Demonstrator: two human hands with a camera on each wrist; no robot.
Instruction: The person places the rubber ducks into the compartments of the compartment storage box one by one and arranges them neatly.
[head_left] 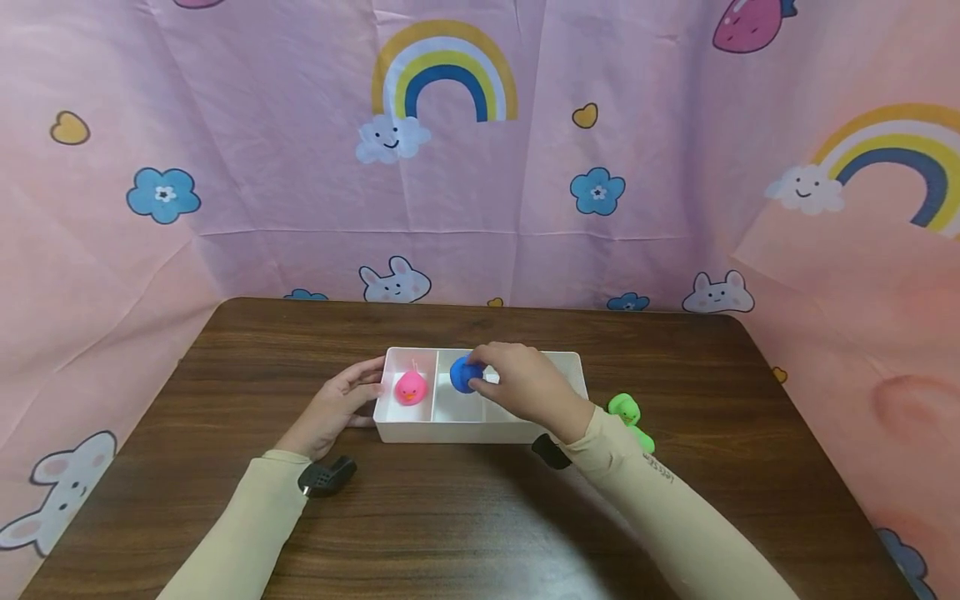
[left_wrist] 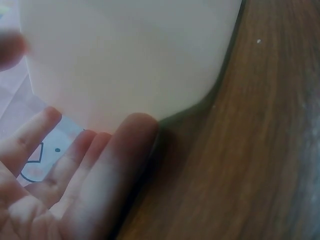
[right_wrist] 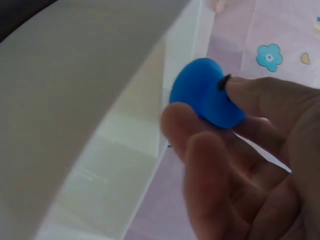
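Note:
A white divided box [head_left: 453,432] stands on the table, with a pink duck [head_left: 411,388] in its left compartment. The left hand [head_left: 333,408] touches the box's left end; in the left wrist view, the fingertips of that hand [left_wrist: 75,175] rest against the white wall [left_wrist: 125,60]. Over the middle compartment, the right hand [head_left: 528,387] pinches a blue duck [head_left: 463,375] between thumb and fingers. The right wrist view has the blue duck [right_wrist: 200,92] in the grip of the right hand [right_wrist: 250,155]. Whether the duck touches the box floor, I cannot tell.
Two green ducks, one [head_left: 624,408] behind the other [head_left: 642,439], lie on the brown table [head_left: 420,533] just right of the box, beside the right forearm. A patterned pink cloth [head_left: 300,167] hangs behind the table and along its sides.

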